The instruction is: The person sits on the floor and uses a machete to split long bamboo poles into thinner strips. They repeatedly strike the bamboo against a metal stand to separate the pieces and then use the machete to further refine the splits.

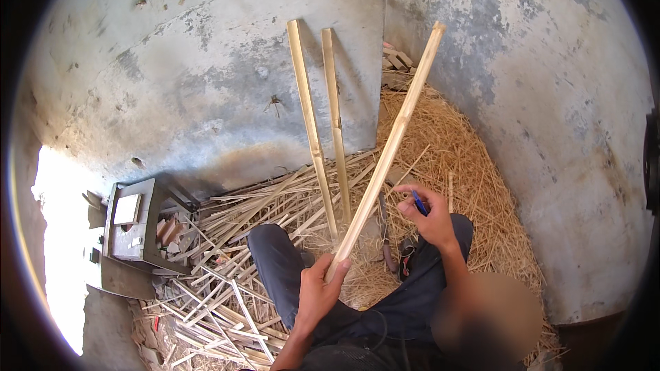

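My left hand (320,290) grips the lower end of a long split bamboo piece (393,139), which slants up and to the right. Close to the middle of that piece is my right hand (427,218), its fingers curled around a short blue pen-like object (419,203); the index finger sticks out to the left. Two more bamboo pieces, a longer one (309,120) and a shorter one (336,120), stand nearly upright beyond my knees. Between my legs lies a dark, curved tool (386,240), partly hidden, whose kind I cannot make out.
Many thin bamboo strips (268,196) cover the floor at left, and curly shavings (474,185) pile up at right. A dark box-like stand (141,223) with broken brick pieces is at the left. Worn grey walls (206,62) enclose the corner. A blurred round patch covers the lower right.
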The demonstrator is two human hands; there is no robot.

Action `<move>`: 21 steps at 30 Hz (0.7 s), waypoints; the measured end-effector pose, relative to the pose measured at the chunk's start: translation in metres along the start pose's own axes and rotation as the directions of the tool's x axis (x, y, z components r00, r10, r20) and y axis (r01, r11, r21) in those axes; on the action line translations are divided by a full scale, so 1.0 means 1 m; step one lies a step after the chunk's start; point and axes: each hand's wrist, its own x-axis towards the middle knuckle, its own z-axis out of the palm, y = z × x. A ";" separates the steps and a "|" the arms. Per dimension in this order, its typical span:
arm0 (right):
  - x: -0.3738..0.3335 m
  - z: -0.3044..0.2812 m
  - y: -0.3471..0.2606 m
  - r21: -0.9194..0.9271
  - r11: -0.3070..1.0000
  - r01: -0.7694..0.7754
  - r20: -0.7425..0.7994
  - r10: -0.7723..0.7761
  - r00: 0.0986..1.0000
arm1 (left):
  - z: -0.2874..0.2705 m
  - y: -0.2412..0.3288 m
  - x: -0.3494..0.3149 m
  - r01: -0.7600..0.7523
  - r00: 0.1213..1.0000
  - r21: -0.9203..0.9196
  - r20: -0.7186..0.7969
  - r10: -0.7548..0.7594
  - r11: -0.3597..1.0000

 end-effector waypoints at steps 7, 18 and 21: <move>-0.005 0.039 -0.008 0.248 0.965 0.079 -0.086 -0.059 0.995 | 0.009 0.008 0.003 -0.052 0.998 -0.019 0.045 0.053 0.998; -0.040 0.049 -0.001 -0.401 0.804 0.439 0.095 -0.441 0.893 | 0.012 0.021 0.012 -0.076 0.997 0.069 0.007 0.075 0.995; -0.046 0.053 0.002 -0.444 0.749 0.491 0.121 -0.493 0.861 | 0.012 0.026 0.017 -0.083 0.997 0.029 0.001 0.083 0.996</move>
